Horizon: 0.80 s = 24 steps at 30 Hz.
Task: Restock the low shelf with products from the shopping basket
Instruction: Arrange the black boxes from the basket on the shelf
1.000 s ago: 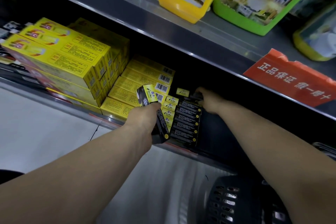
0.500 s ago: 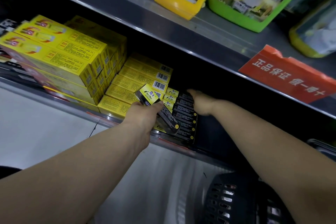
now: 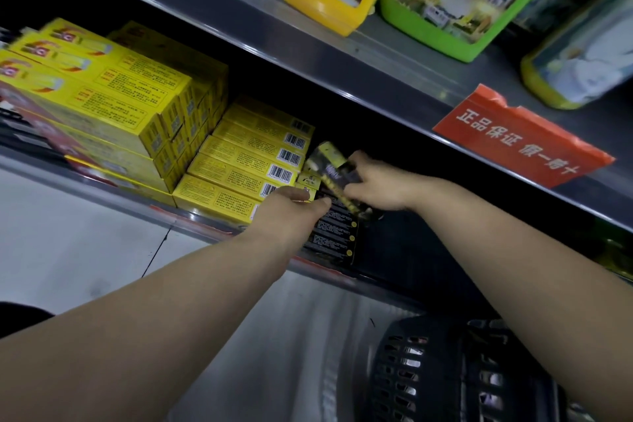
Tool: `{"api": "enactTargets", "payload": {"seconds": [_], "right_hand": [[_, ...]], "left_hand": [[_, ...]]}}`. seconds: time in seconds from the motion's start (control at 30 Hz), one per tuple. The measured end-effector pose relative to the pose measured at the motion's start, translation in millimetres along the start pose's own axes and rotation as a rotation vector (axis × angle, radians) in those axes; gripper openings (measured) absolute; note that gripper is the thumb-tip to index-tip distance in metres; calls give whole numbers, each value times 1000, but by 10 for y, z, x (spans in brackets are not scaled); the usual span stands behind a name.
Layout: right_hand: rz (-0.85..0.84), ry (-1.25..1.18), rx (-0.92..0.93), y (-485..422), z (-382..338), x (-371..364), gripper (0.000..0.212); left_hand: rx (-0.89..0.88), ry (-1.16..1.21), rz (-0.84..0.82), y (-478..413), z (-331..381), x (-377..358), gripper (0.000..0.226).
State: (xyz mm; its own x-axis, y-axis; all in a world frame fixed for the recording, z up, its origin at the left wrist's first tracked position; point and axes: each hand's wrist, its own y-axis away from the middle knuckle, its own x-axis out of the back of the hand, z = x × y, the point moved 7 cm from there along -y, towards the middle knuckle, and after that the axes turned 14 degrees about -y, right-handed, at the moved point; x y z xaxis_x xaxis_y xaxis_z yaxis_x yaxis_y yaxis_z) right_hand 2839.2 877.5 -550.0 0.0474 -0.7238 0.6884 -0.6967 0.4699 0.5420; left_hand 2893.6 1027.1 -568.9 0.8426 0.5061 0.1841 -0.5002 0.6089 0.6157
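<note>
My right hand (image 3: pixel 376 187), grip closed round a blurred black-and-yellow box (image 3: pixel 330 169), holds it tilted above the row of black boxes (image 3: pixel 334 233) on the low shelf (image 3: pixel 102 195). My left hand (image 3: pixel 291 207), grip wide with fingers straight, overlaps the row's 9 o'clock edge. At 5 o'clock the basket (image 3: pixel 428 370) is cut off.

A slim black and yellow box (image 3: pixel 331 172), blurred, is tilted with its yellow end up and toward the far left. The right hand (image 3: pixel 378 190) grips it just above a row of matching black boxes (image 3: pixel 334 233). Those lie flat, side by side, near the front of the low shelf (image 3: pixel 102 197), a grey metal ledge. The dark shopping basket (image 3: pixel 421 373), with slotted walls, sits near and right, below the shelf; its contents cannot be made out.
</note>
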Motion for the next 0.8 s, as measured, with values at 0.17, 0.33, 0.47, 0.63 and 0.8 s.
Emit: {"api": "enactTargets", "payload": {"seconds": [0.17,0.33,0.47,0.63,0.8], "right_hand": [[323,157,-4,-379,354,294,42],[305,95,-67,-807,584,66,42],[155,133,-149,-961,618,-240,70],[145,105,-160,-888,770,-133,62],[78,58,-210,-657,817,-87,63]], "left_hand": [[-100,-121,17,-2,85,57,15],[-95,-175,22,-7,62,71,17],[-92,-168,14,-21,42,67,15],[-86,-193,37,16,35,55,18],[-131,-207,37,121,114,-9,20]]}}
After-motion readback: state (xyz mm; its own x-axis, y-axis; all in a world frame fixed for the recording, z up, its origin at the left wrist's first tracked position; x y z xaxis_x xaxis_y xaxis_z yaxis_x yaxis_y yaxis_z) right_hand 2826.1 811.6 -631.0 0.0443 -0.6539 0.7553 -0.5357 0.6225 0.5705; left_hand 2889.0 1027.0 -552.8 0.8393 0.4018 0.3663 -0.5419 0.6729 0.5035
